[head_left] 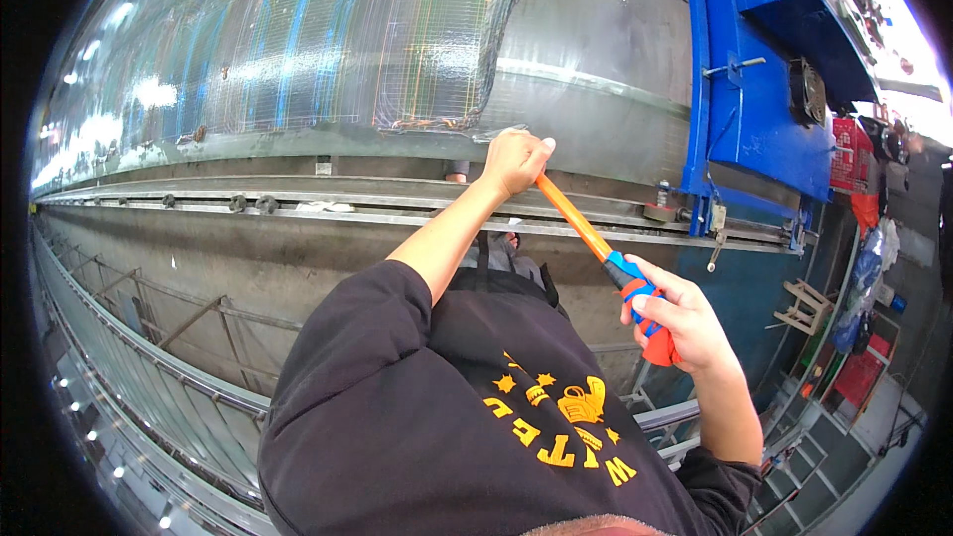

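Observation:
My left hand (519, 161) is closed round the far end of an orange rod (573, 213), just at the near edge of a large glossy translucent sheet (606, 60); whatever tip lies under the fingers is hidden. The sheet carries many fine coloured lines in blue, green, yellow and orange, with a darker ragged border (496, 60). My right hand (680, 313) grips the rod's red and blue handle (637, 288), lower and to the right, over my dark shirt. The rod runs diagonally between my two hands.
Metal rails (357, 201) run along the sheet's near side. A blue machine frame (764, 129) stands at the right, beside red crates (849, 154), bags, a wooden stool (802, 306) and ladders. Long metal railings (169, 357) curve along the lower left.

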`<action>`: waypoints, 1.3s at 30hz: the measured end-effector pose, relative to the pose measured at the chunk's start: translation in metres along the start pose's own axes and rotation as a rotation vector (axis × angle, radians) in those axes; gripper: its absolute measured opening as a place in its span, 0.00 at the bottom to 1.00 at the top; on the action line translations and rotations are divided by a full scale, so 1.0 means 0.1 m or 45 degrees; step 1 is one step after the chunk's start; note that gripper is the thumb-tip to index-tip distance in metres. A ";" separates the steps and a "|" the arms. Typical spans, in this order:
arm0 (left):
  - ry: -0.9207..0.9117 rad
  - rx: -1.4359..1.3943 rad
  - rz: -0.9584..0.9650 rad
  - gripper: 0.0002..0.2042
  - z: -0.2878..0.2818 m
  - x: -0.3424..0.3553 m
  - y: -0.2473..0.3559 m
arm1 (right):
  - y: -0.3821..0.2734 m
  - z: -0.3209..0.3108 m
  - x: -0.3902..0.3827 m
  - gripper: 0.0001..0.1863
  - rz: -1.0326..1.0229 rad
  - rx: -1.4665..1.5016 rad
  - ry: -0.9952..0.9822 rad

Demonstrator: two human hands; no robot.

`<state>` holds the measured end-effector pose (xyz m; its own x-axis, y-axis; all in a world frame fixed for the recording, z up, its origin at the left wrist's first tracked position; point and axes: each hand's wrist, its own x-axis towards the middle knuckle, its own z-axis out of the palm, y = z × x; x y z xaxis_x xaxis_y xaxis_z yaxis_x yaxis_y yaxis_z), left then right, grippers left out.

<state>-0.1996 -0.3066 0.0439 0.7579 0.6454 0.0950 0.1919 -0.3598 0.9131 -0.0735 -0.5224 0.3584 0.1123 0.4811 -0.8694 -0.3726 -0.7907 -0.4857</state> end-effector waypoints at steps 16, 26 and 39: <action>0.201 -0.137 0.301 0.14 -0.48 1.52 -0.72 | -1.71 0.09 0.97 0.38 0.217 0.030 0.132; 0.046 0.006 0.173 0.20 -0.92 3.86 -1.24 | -2.96 -0.05 2.14 0.40 -0.030 0.110 0.384; -0.216 0.237 0.271 0.24 -0.68 4.58 -1.38 | -2.47 -0.18 2.38 0.35 -0.323 0.426 0.218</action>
<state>0.0785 0.0839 -0.0117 0.8833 0.4266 0.1941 0.1168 -0.6014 0.7903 0.0621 -0.2201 0.2700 0.3790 0.5520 -0.7428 -0.5876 -0.4765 -0.6539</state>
